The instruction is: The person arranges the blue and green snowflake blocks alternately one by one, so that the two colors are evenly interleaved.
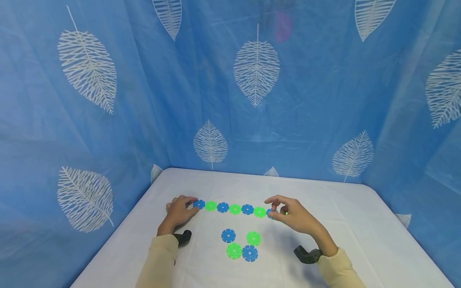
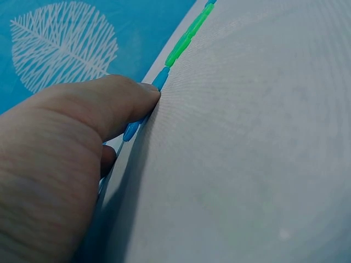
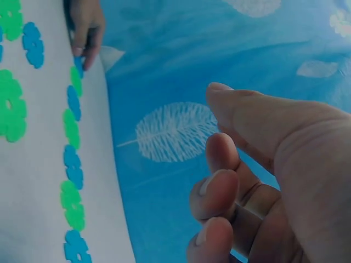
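Observation:
A row of flower-shaped plastic discs, alternating blue and green, lies across the white table. My left hand (image 1: pixel 181 212) is at the row's left end, pinching the blue disc (image 1: pixel 199 205) there between thumb and index finger; the thumb presses on its edge in the left wrist view. Beside that disc lies a green disc (image 1: pixel 210 206). Over the row's right end hovers my right hand (image 1: pixel 293 216), its fingers loosely bent and holding nothing. It partly covers a blue disc (image 1: pixel 270 213) and a bit of green beyond. The right wrist view shows thumb and fingertips (image 3: pixel 222 150) apart.
Nearer the body lie loose discs: two blue, one of them a blue disc (image 1: pixel 228 235), and two green, one of them a green disc (image 1: pixel 253 239). A blue curtain (image 1: pixel 306 132) with white leaf prints surrounds the white table (image 1: pixel 209 264) at the back and sides.

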`<state>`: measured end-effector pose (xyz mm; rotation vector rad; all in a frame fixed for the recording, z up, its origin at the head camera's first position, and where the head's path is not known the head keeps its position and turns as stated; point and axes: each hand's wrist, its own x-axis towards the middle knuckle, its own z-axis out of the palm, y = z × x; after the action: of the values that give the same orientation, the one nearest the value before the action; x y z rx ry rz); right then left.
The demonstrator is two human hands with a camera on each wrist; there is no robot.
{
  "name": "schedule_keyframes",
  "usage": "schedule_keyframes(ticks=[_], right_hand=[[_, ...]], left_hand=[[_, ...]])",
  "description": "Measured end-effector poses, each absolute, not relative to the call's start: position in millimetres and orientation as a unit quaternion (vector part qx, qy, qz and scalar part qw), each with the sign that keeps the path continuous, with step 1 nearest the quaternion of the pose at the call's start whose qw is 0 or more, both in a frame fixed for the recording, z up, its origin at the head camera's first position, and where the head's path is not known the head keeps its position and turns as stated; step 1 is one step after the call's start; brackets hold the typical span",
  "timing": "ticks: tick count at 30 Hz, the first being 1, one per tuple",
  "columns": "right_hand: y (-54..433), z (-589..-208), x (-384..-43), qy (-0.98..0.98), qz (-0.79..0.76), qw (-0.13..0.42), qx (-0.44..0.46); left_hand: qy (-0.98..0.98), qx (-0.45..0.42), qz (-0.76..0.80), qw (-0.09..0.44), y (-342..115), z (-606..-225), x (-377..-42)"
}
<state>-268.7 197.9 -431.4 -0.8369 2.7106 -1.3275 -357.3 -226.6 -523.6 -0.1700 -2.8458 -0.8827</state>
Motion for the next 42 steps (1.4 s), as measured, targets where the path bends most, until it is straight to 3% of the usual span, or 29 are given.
schedule_keyframes(ticks=[19, 42], right_hand=[[169.6, -460.9, -253.2, 0.856, -0.392, 0.093, -0.325], [154.5, -486.6, -252.3, 0.816, -0.408, 0.139, -0.385]], left_hand=[[-0.952, -0.060, -0.290, 0.083, -226.8, -527.1, -355.4], [-0.950, -0.061, -0.295, 0.086, -226.5, -521.1, -353.8]])
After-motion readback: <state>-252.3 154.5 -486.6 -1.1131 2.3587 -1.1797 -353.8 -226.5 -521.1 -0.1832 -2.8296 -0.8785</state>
